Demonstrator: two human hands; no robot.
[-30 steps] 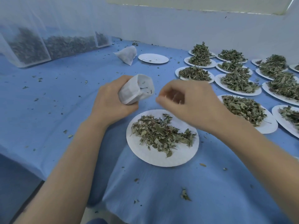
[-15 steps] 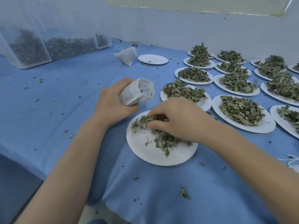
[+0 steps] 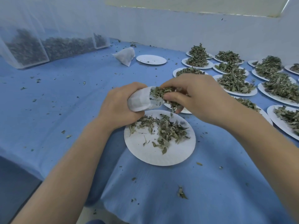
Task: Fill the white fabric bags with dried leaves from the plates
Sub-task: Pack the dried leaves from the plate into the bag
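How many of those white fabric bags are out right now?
2. One white bag is gripped in the left hand above the near plate; a filled bag lies far back on the blue cloth. Others may be out of view.

Can't see the left hand (image 3: 119, 109) fingers, wrapped behind the white bag (image 3: 140, 101). Bag's inside mostly blocked by the leaf clump (image 3: 163, 94) held by the right hand (image 3: 199, 99); fill level unreadable. Plate (image 3: 182, 110) behind right hand mostly covered, contents unseen. Far-right plates (image 3: 284, 120) cut by frame edge. Bin contents (image 3: 25, 47) at top left blurred behind mesh. Filled bag (image 3: 125, 56) on the bench (image 3: 64, 94): contents not visible through fabric.
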